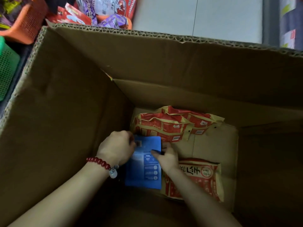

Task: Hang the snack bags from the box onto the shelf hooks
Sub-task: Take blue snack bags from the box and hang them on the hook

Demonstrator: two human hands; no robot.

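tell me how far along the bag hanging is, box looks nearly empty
Mostly unpacked: much of the cardboard box floor is bare. In hand: the left hand and right hand grip a blue packet. Left: red bags at the back and front. No hooks visible.

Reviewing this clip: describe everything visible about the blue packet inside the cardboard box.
The blue packet is flat and rectangular with rounded corners, looks like glossy plastic or card, and carries small pale print and icons too blurred to read. It sits low in the cardboard box, near its left wall. The left hand grips its upper left edge; the right hand holds its right edge, thumb across the face. Red snack bags lie just beyond it.
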